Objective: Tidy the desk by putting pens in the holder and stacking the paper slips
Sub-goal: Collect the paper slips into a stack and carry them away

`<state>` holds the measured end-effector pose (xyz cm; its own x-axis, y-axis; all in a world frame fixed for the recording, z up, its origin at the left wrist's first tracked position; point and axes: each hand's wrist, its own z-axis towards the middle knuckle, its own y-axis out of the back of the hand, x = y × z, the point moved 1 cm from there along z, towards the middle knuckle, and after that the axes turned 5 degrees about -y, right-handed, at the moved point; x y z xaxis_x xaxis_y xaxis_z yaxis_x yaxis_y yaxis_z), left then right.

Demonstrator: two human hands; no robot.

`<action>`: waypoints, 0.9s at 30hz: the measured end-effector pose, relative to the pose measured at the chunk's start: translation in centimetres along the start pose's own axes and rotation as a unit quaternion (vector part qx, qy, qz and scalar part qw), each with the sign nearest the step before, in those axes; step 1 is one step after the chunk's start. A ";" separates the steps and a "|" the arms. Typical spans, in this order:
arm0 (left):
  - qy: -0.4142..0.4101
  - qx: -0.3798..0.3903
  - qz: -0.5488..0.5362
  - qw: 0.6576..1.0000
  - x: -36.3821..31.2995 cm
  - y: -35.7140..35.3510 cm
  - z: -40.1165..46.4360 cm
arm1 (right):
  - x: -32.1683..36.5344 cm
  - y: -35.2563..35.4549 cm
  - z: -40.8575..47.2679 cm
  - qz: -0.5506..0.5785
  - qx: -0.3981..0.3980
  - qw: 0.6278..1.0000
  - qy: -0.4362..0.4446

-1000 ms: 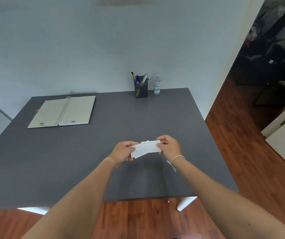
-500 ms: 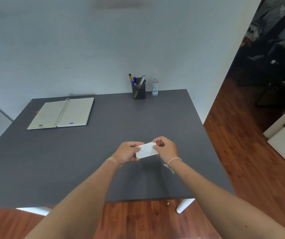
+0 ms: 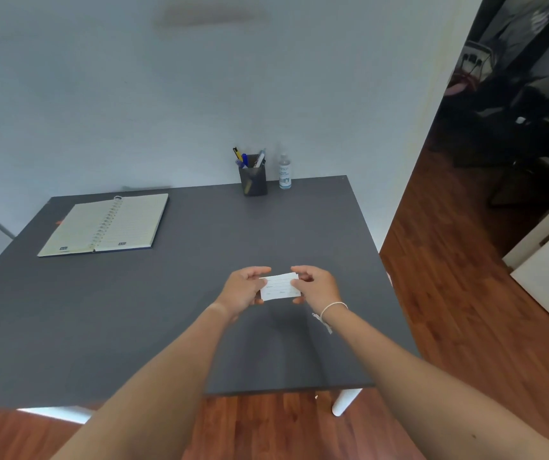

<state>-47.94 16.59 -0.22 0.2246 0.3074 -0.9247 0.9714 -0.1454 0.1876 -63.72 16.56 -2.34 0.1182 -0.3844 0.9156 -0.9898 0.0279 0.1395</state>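
Observation:
A small stack of white paper slips (image 3: 278, 286) is held just above the dark grey desk (image 3: 200, 260), near its right front. My left hand (image 3: 245, 288) grips the stack's left end and my right hand (image 3: 316, 285) grips its right end. The slips lie squared on one another, faint lines showing on the top one. At the desk's far edge a dark pen holder (image 3: 253, 180) stands upright with several pens (image 3: 246, 159) sticking out of it.
An open spiral notebook (image 3: 107, 224) lies at the far left of the desk. A small clear bottle (image 3: 284, 172) stands right of the holder, against the wall. Wooden floor and a doorway lie to the right.
The slips, fanned and offset a second ago, are now squared into one neat stack between both hands. My hands have drawn closer together.

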 end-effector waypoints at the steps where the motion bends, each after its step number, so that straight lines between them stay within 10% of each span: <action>1: -0.002 -0.004 -0.001 1.000 0.0 -0.4 0.1 | 0.0 0.3 0.1 0.005 -0.001 1.000 -0.002; 27: 0.010 0.039 -0.044 0.998 -3.7 -6.1 9.4 | 1.7 6.5 6.8 0.055 -0.067 0.996 -0.009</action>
<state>-55.37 7.53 -1.06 0.1410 0.3399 -0.9299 0.9788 -0.1889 0.0794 -70.50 9.76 -2.42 0.0076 -0.3891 0.9212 -0.9771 0.1930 0.0895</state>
